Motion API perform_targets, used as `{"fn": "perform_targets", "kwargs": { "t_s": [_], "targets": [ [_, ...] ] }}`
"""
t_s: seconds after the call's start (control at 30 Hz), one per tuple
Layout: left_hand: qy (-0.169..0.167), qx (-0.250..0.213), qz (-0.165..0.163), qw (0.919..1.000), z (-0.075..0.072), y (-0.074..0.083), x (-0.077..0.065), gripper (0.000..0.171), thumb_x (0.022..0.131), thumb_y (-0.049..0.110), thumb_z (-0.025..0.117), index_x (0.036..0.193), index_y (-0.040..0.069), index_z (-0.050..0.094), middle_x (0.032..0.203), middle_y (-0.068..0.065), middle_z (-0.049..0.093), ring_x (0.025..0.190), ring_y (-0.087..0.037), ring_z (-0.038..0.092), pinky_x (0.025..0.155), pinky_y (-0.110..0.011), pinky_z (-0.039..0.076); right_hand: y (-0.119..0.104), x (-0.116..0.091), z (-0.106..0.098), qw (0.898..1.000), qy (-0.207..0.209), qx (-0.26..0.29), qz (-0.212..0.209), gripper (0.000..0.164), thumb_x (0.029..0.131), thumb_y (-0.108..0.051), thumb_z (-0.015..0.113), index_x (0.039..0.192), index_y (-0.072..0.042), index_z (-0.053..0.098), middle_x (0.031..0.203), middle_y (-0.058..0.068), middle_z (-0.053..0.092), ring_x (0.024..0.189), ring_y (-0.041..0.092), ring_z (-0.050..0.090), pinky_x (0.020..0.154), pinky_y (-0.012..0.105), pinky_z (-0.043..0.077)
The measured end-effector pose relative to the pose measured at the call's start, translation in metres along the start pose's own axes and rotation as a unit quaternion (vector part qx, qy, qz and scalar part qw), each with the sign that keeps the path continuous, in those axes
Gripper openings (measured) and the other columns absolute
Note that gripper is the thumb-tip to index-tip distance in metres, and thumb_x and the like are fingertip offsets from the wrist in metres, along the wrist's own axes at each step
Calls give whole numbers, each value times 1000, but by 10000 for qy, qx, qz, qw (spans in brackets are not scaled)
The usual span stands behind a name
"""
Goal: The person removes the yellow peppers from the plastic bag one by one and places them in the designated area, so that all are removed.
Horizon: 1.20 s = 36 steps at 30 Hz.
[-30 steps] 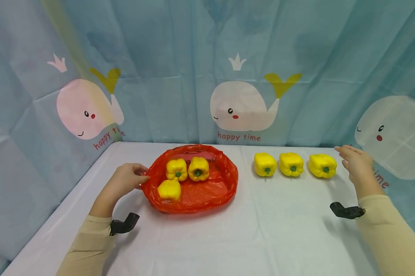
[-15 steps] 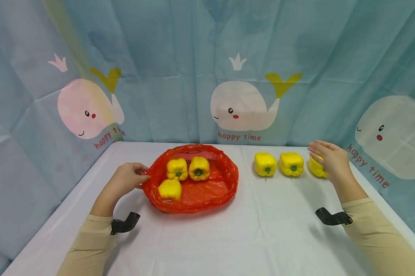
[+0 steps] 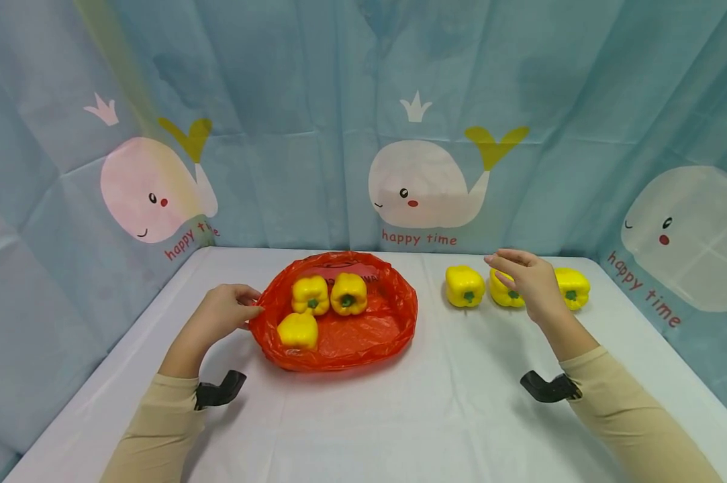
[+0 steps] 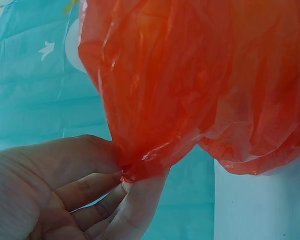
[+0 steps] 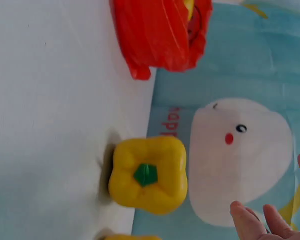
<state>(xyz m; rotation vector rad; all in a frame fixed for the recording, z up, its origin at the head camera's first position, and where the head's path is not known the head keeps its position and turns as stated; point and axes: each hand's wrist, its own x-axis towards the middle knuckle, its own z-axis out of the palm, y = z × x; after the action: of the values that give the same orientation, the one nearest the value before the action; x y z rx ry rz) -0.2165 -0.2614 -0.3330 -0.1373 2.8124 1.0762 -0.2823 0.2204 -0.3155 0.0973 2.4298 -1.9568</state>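
Observation:
My left hand (image 3: 221, 314) pinches the left rim of a red plastic bag (image 3: 351, 335) between thumb and fingers; the left wrist view shows the gathered edge of the bag (image 4: 150, 160) in that pinch. Inside the opened bag lie three yellow bell peppers (image 3: 310, 296) with green stems. My right hand (image 3: 531, 285) hovers above the row of peppers on the right and holds nothing, its fingers extended. Behind it, the middle pepper (image 3: 503, 290) and the right pepper (image 3: 573, 288) are partly hidden. The left pepper of the row (image 3: 464, 286) shows whole, nearest the fingertips.
A white cloth (image 3: 363, 429) covers the table. Along its back edge hangs a blue curtain (image 3: 315, 188) printed with whales. Each wrist carries a black camera mount (image 3: 550, 387).
My right hand has moved left from beside the right pepper, across it, to the middle one. The left hand keeps its pinch on the bag, and the peppers have stayed put.

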Motion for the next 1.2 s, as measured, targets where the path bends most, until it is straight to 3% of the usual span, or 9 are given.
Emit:
{"fn": "perform_targets", "kwargs": {
  "t_s": [0.1, 0.2, 0.3, 0.43, 0.73, 1.03, 1.2],
  "targets": [
    [-8, -10, -15, 10000, 1, 0, 0, 40, 95, 16, 63, 127, -7, 60, 108, -23, 67, 84, -20, 67, 83, -41, 62, -1, -1, 16, 9994, -60, -329, 19, 77, 90, -49, 68, 145, -2, 43, 124, -5, 55, 120, 11, 56, 110, 32, 43],
    [-15, -25, -38, 10000, 2, 0, -1, 39, 95, 16, 63, 127, -6, 60, 108, -23, 67, 84, -20, 67, 83, -42, 62, -1, -3, 31, 9987, -135, -484, 20, 76, 90, -48, 68, 146, -3, 43, 141, 9, 52, 134, 25, 50, 116, 39, 40],
    [-18, -41, -45, 10000, 3, 1, 0, 40, 95, 16, 63, 128, -6, 60, 109, -23, 67, 84, -20, 67, 83, -42, 62, 1, -4, 47, 9971, -189, -738, -14, 74, 89, -48, 69, 146, -7, 46, 151, 13, 48, 138, 30, 45, 118, 45, 38],
    [-15, -15, -42, 10000, 3, 1, 0, 40, 95, 16, 63, 128, -6, 60, 109, -23, 67, 85, -20, 67, 83, -42, 62, 4, -6, 68, 9951, -287, -935, -130, 72, 86, -47, 73, 143, -10, 50, 150, 12, 50, 137, 31, 47, 115, 48, 41],
    [-15, 9, 49, 10000, 0, 1, 0, 39, 95, 16, 63, 126, -7, 60, 108, -23, 67, 84, -21, 67, 83, -42, 62, 1, -6, 104, 9963, -387, -736, -236, 68, 82, -46, 77, 138, -13, 55, 144, 10, 55, 132, 30, 52, 109, 50, 47],
    [-26, 0, 82, 10000, -1, -2, 2, 38, 95, 15, 63, 126, -7, 60, 107, -22, 68, 83, -20, 67, 80, -40, 62, 3, -10, 137, 9931, -444, -857, -660, 64, 83, -40, 79, 135, -11, 58, 141, 12, 59, 133, 30, 54, 104, 47, 52],
    [-25, 4, 83, 10000, -1, -3, 1, 38, 94, 15, 64, 125, -7, 61, 106, -22, 68, 82, -19, 67, 80, -40, 63, 4, -10, 153, 9929, -362, -903, -691, 64, 82, -39, 79, 135, -9, 58, 141, 12, 59, 134, 29, 53, 106, 46, 50]
  ]
}}
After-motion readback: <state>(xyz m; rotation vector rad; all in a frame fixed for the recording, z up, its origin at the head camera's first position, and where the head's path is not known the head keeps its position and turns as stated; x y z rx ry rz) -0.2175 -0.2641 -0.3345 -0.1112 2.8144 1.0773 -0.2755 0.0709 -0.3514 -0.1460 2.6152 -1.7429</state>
